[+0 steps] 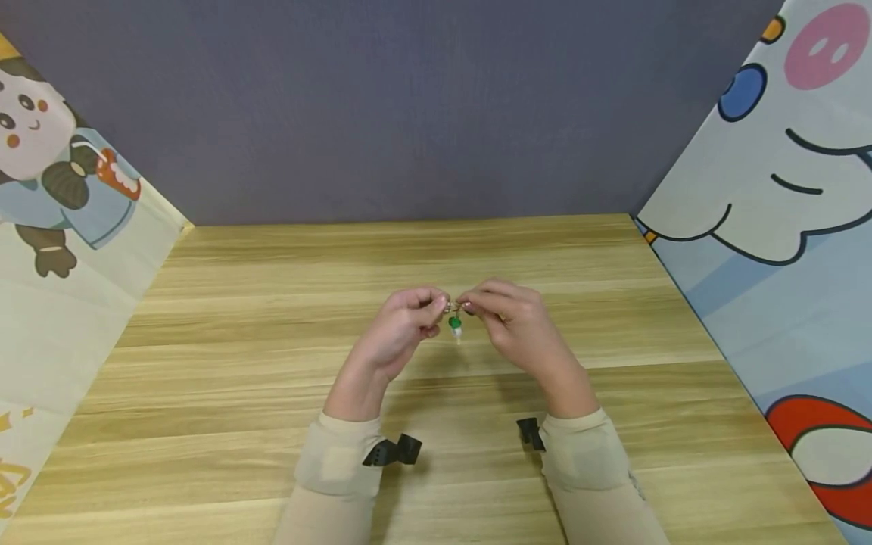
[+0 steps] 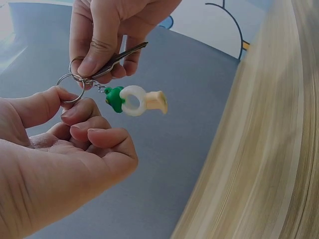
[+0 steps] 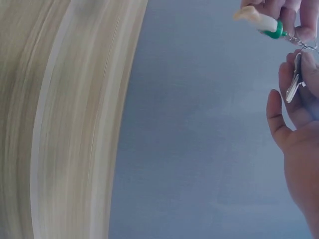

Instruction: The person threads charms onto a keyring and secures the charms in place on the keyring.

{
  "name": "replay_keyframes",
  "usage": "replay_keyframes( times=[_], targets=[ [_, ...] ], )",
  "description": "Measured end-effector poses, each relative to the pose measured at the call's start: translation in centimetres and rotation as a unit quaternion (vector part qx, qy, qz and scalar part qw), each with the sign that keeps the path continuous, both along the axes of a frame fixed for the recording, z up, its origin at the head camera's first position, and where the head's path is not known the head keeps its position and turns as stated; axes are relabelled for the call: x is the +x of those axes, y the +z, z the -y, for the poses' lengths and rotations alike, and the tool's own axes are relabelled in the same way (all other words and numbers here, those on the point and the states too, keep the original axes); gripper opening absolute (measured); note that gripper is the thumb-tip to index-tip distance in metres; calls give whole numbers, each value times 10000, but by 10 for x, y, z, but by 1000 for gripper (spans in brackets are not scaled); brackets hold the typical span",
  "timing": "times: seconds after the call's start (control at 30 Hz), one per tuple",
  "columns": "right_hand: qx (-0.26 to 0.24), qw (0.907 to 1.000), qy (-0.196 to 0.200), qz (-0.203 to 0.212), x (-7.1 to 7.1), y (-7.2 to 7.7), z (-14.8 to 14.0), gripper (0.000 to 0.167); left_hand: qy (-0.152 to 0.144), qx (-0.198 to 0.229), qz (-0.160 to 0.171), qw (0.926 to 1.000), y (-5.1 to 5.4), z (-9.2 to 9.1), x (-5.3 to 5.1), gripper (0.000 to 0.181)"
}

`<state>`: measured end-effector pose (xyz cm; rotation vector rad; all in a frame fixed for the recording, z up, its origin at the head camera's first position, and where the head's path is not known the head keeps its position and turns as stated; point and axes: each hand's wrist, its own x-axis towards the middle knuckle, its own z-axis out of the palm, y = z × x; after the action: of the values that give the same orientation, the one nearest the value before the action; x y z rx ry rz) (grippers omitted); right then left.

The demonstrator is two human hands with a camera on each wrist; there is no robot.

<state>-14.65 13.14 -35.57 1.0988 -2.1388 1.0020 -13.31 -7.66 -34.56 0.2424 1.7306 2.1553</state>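
Both hands meet above the wooden table. My left hand (image 1: 395,333) pinches a metal key ring (image 2: 83,92) between thumb and index finger, its other fingers curled loosely. A metal key (image 2: 119,58) is pinched between the thumb and fingers of my right hand (image 1: 524,325), right beside the ring; its blade points away from the ring. From a short chain (image 2: 99,87) hangs a charm (image 1: 455,324) with a green top, a white hoop and a cream-coloured end. My right fingertips hide the key's head, so how it sits on the ring cannot be made out.
Below the hands lies the wood-grain table (image 1: 238,363). A plain grey-blue wall (image 1: 409,113) rises at its far edge. Panels with cartoon prints, a left panel (image 1: 68,318) and a right panel (image 1: 770,318), stand along the sides. Black mounts sit on both sleeves.
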Motion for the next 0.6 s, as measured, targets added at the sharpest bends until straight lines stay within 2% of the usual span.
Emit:
replay_keyframes(
  times=[0.17, 0.3, 0.43, 0.6],
  targets=[
    [112, 9991, -174, -368, 0, -2, 1, 18, -110, 240, 20, 9996, -1, 1, 1, 27],
    [173, 9984, -241, -477, 1, -3, 1, 19, -158, 399, 59, 9991, -1, 1, 1, 28],
    [106, 9988, -176, -437, 1, -4, 1, 20, -139, 428, 92, 9989, 0, 1, 2, 27],
    [59, 9996, -123, -247, 1, -3, 1, 16, 24, 389, 173, 9991, -1, 0, 2, 25]
  ],
)
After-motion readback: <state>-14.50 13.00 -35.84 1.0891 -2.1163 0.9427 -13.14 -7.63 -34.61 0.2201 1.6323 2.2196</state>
